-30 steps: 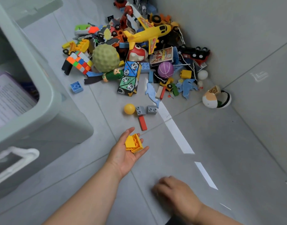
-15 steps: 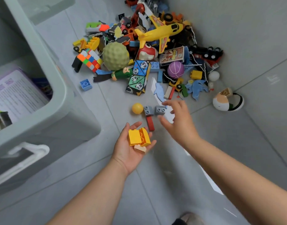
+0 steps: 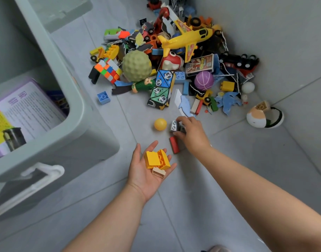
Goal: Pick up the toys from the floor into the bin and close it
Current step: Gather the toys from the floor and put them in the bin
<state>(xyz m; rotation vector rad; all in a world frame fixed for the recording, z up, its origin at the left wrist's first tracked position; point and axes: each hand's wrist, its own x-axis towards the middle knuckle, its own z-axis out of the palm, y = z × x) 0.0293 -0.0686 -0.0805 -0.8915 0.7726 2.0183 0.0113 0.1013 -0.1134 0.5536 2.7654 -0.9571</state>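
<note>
1. Lying flat, palm up, as a tray: left hand (image 3: 147,171), carrying yellow bricks (image 3: 157,159) and a tan brick (image 3: 158,172), probably to save trips.
2. Curled round grey bricks (image 3: 174,125) just ahead of that palm: right hand (image 3: 192,133), pinching them.
3. Just beside the right hand: red brick (image 3: 174,144), yellow ball (image 3: 160,124).
4. Open, left of the left hand, handy for tipping: bin (image 3: 79,110).

The left forearm (image 3: 110,220) and right forearm (image 3: 255,188) are bare along their whole visible length. The left hand (image 3: 147,171) and right hand (image 3: 192,135) are bare too. A pale-and-dark patch (image 3: 216,249) at the bottom edge is too cropped to identify.
</note>
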